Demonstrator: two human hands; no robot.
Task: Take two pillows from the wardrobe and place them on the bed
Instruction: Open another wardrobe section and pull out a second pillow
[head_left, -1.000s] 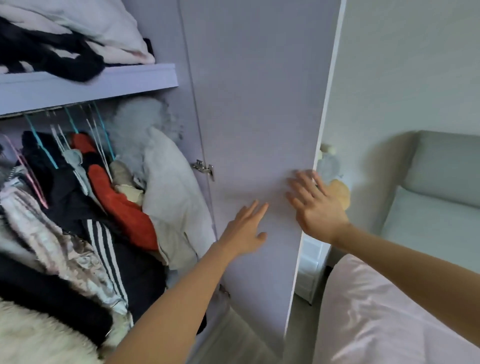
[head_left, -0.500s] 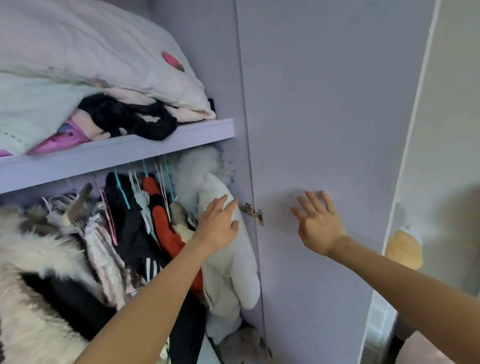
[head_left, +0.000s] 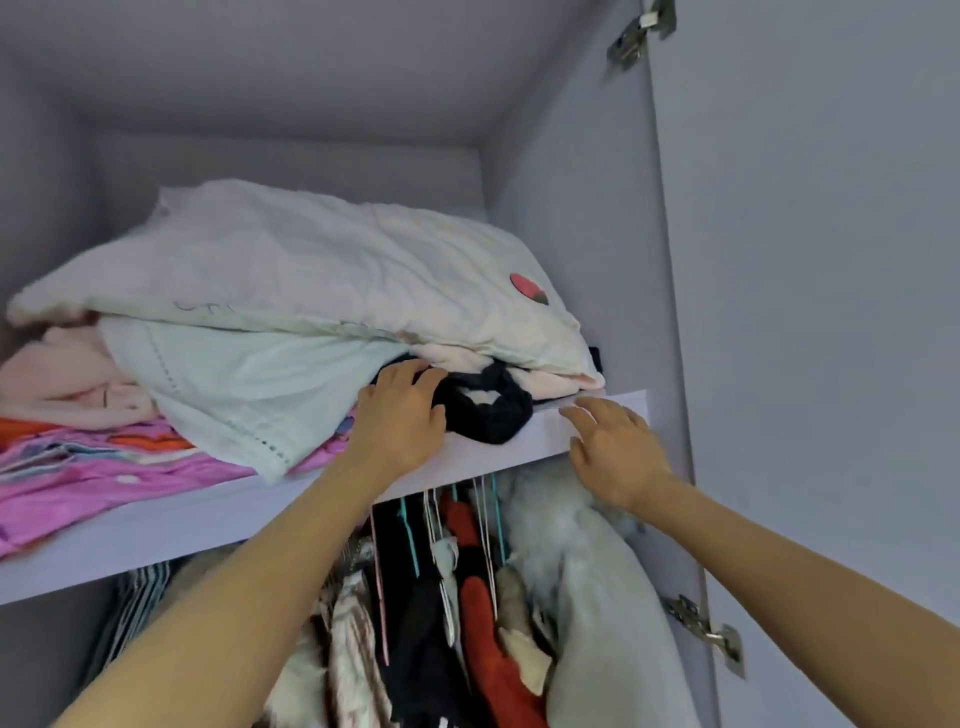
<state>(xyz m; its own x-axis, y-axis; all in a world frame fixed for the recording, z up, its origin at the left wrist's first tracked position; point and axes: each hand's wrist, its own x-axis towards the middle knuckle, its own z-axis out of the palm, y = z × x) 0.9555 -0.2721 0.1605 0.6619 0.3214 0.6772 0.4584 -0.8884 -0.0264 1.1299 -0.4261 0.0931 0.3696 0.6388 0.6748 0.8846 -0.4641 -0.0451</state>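
Note:
A cream pillow (head_left: 311, 270) with a small red patch lies on top of the pile on the wardrobe's upper shelf (head_left: 218, 512). Under it sits a pale green-white pillow (head_left: 234, 384). My left hand (head_left: 402, 415) rests at the shelf's front, fingers spread, touching the fabric just below the cream pillow and beside a black garment (head_left: 488, 410). My right hand (head_left: 613, 449) hovers open in front of the shelf's right end, a little blurred. Neither hand holds anything. The bed is out of view.
Pink and orange folded bedding (head_left: 88, 462) fills the shelf's left side. Below the shelf hang clothes on hangers (head_left: 457, 587) and a white fluffy coat (head_left: 587, 577). The open wardrobe door (head_left: 810, 312) stands at the right with metal hinges (head_left: 709, 631).
Both hands rose from the door and the hanging clothes to the upper shelf. The view tilted upward; the bed dropped out of sight.

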